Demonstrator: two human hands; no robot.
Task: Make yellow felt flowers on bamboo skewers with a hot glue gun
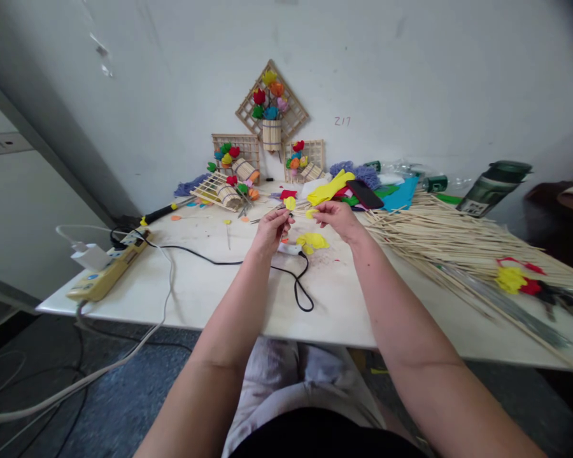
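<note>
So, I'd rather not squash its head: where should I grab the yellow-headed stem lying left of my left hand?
Probably pinch the yellow-headed stem by its bare near end, coming down from your side. Its yellow head lies at the far end; the shaft points toward you. Your left hand is nearest, but seems to hold a yellow piece.

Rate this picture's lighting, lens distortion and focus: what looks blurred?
Head view: soft light, faint shadows on the table; the wide lens seems to stretch the forearms toward the bottom edge; dark objects at far right look smeared; the yellow pieces at the left hand and right hand lack fine detail.
</note>
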